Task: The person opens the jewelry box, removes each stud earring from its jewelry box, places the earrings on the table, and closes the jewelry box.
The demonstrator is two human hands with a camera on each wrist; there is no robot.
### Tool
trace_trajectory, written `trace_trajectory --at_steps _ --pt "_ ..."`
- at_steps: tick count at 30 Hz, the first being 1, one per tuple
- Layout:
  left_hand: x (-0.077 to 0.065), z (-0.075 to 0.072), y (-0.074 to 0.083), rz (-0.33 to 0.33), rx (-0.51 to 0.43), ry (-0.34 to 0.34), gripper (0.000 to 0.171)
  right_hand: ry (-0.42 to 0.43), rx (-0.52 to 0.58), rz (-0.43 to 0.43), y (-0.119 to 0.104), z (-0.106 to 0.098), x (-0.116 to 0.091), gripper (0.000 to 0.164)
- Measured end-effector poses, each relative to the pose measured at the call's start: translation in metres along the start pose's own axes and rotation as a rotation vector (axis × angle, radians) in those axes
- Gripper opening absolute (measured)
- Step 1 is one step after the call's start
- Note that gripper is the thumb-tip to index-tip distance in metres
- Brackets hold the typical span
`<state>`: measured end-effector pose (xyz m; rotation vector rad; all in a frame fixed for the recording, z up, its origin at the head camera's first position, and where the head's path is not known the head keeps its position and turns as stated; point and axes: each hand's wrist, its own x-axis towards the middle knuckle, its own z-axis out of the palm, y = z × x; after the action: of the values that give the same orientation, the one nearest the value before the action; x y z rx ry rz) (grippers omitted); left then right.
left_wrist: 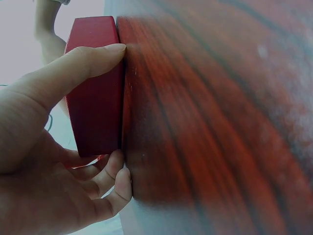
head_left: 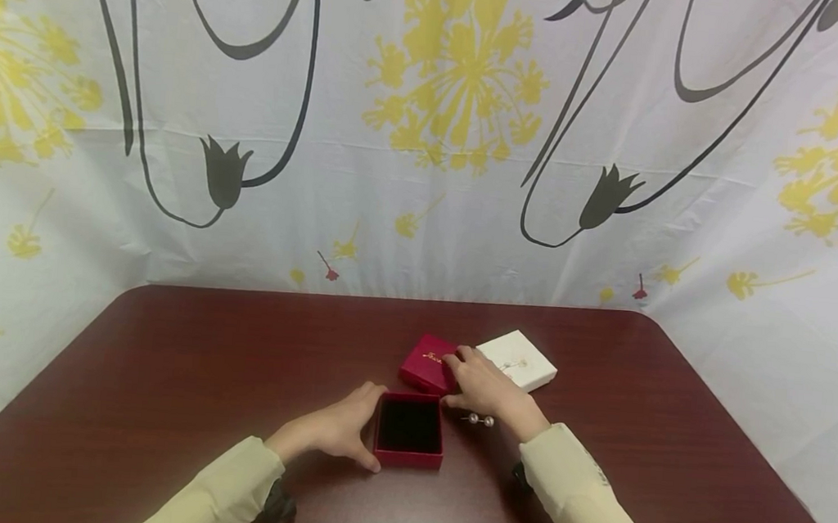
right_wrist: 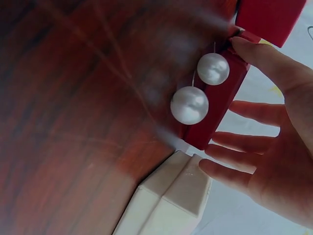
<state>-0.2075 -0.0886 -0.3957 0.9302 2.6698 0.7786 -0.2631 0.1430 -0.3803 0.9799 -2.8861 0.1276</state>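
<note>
A red square box base (head_left: 407, 459) with a black lining stands on the table, its open side up. My left hand (head_left: 340, 424) holds it from the left; the thumb lies along its near side and the other fingers are at the far side. My right hand (head_left: 486, 386) reaches over the right edge of the red lid (head_left: 426, 362), which has gold lettering. In the right wrist view the thumb tip is at the end of the lid (right_wrist: 215, 103), with the other fingers extended along it. Two pearl earrings (head_left: 481, 420) lie below my right hand.
A white box (head_left: 522, 360) with a small picture on its top stands right of the lid, close behind my right hand. The dark red wooden table (head_left: 234, 362) ends at a patterned curtain (head_left: 423, 212) at the back.
</note>
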Motion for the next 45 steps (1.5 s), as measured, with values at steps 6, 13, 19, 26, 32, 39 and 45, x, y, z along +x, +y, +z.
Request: trace_trajectory --at_steps 6,13,19,26,32,39,45 --pt "0.000 0.000 0.000 0.003 -0.006 0.000 0.091 -0.060 0.026 0.052 0.000 -0.002 0.004 0.064" --pt "0.000 0.000 0.001 -0.001 -0.007 0.001 0.092 -0.089 0.018 0.097 -0.001 0.001 0.009 0.067" --pt "0.000 0.000 0.000 -0.003 -0.006 0.005 0.091 -0.080 0.056 0.080 0.009 0.013 0.014 0.074" --pt "0.000 0.001 0.000 -0.008 -0.006 0.003 0.092 -0.113 0.077 0.105 0.002 0.005 0.014 0.074" --pt "0.000 0.001 -0.002 -0.014 0.001 0.000 0.092 -0.112 0.016 0.105 -0.001 0.003 0.014 0.072" --pt "0.001 0.001 -0.002 0.003 0.003 0.007 0.089 -0.082 0.009 0.073 0.001 0.004 0.015 0.072" --pt "0.001 0.001 -0.001 0.012 0.008 0.011 0.090 -0.025 -0.010 0.021 0.002 0.003 0.014 0.073"
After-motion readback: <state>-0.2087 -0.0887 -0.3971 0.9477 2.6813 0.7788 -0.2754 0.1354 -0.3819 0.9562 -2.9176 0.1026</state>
